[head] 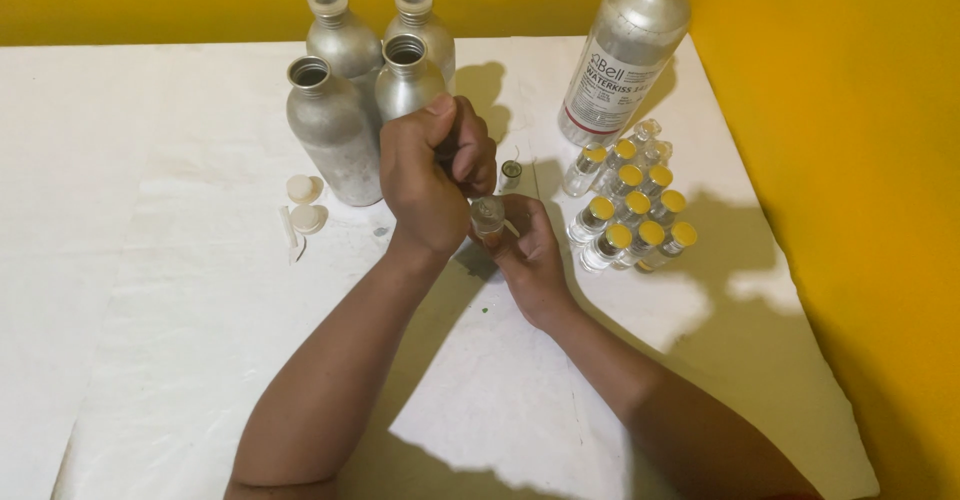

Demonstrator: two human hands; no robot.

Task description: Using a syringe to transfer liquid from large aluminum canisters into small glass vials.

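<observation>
Centrally, over the white-covered desk (180, 290), both hands meet around a small clear glass vial (488, 214). The right hand (528, 255) has its fingers wrapped about the vial's lower part, holding it upright just above the desk. The left hand (430, 175) is clenched in a fist directly over the vial's mouth; it seems to grip something small between thumb and fingers, but the fist hides what it is.

Behind the hands stand four silver metal bottles (345, 120) in a tight cluster, two of them open at the neck and two capped in pale plastic. Two loose pale caps (305, 205) lie just left of that cluster. One tiny open vial (511, 171) stands alone just beyond the hands. To the right sits a group of clear vials with yellow caps (630, 215), packed closely together, and beyond them a tall labelled silver bottle (625, 55), near the yellow wall (850, 160).
</observation>
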